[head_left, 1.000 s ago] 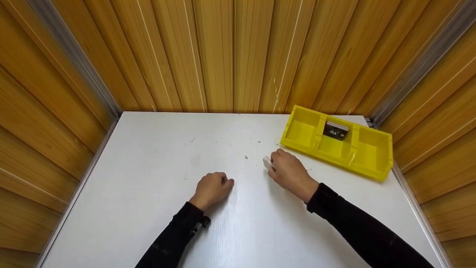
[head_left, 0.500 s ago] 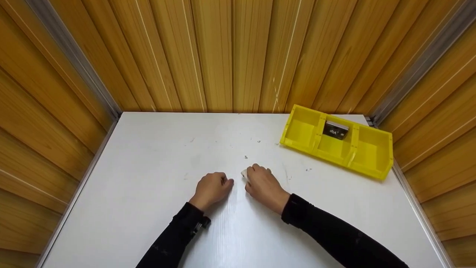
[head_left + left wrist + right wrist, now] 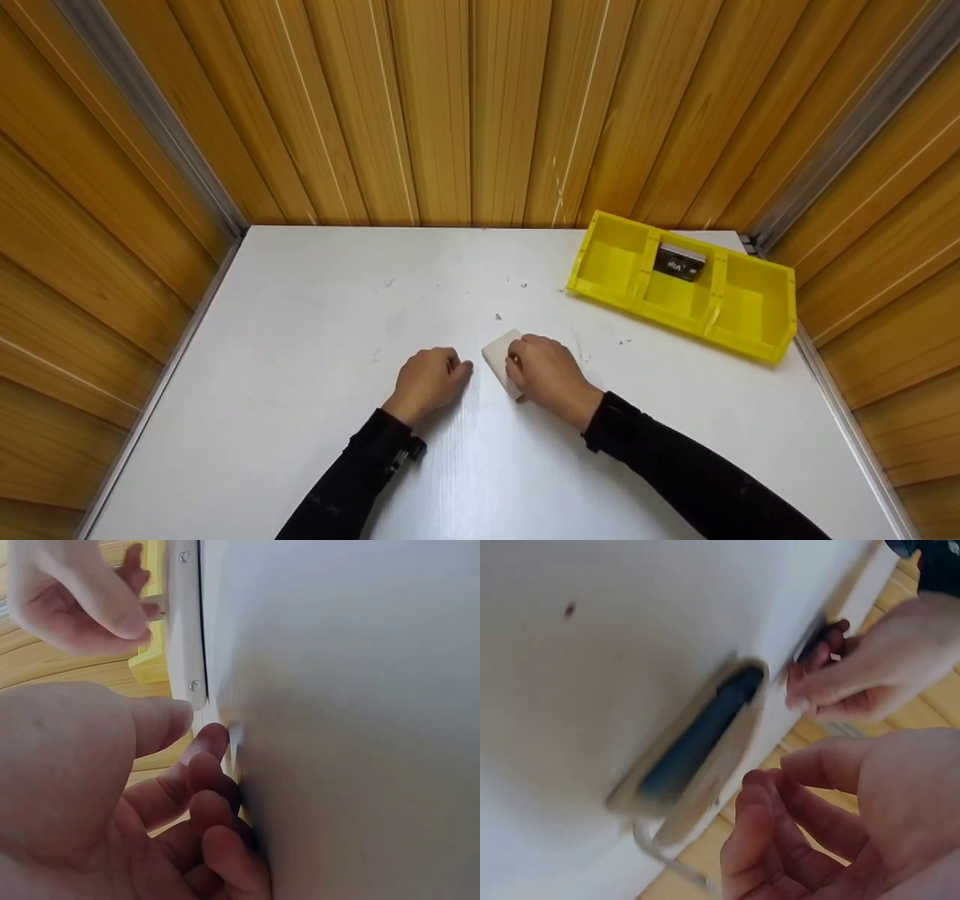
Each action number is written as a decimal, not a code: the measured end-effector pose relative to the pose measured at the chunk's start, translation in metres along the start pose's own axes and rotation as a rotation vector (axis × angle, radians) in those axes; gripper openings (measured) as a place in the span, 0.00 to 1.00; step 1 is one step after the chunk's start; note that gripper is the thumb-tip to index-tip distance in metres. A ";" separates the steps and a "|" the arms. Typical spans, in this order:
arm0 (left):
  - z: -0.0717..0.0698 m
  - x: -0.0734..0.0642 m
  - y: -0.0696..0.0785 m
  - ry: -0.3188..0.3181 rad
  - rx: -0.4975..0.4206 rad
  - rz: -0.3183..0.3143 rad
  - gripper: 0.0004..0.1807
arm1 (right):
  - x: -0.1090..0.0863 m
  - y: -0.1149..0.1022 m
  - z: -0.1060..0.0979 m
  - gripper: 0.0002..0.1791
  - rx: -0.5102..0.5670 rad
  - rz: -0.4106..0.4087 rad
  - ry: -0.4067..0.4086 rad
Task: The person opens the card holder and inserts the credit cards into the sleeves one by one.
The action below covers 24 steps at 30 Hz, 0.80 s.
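Observation:
A flat white case or pouch (image 3: 501,360) lies near the middle of the white table (image 3: 330,315). Two silver studs mark its edge in the left wrist view (image 3: 194,685). Blurred in the right wrist view, its oval opening shows dark blue inside (image 3: 697,739), and a thin strap (image 3: 667,861) comes off one end. My right hand (image 3: 551,379) is over the case's right side; its loosely bent fingers hold nothing I can make out, thumb and forefinger tips close together. My left hand (image 3: 429,382) rests on the table to the left, fingers loosely curled.
A yellow three-part tray (image 3: 671,319) stands at the back right, a black box marked "Vip" (image 3: 679,262) in its middle section. Small marks (image 3: 498,316) dot the table. Wood-look panels (image 3: 435,112) wall it in at the back and sides.
My right hand has come left and nearer with the white case, away from the tray, then shifted slightly right, leaving more of the case showing. The left hand has stayed put.

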State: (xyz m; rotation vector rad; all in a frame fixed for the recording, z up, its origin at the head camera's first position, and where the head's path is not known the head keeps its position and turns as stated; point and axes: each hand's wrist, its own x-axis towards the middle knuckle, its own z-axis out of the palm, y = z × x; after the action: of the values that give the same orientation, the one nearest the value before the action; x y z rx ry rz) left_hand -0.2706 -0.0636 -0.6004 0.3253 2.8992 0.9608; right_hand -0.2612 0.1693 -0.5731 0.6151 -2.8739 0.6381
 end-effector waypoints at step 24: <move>0.011 0.013 0.029 -0.083 -0.011 0.038 0.19 | 0.004 0.045 -0.031 0.16 0.066 0.286 -0.365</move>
State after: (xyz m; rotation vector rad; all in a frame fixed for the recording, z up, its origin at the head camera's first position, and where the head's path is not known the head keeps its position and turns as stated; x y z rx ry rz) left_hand -0.2764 -0.0316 -0.5916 0.4107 2.8225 0.9443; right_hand -0.2821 0.2185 -0.5618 0.3592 -3.3328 0.7273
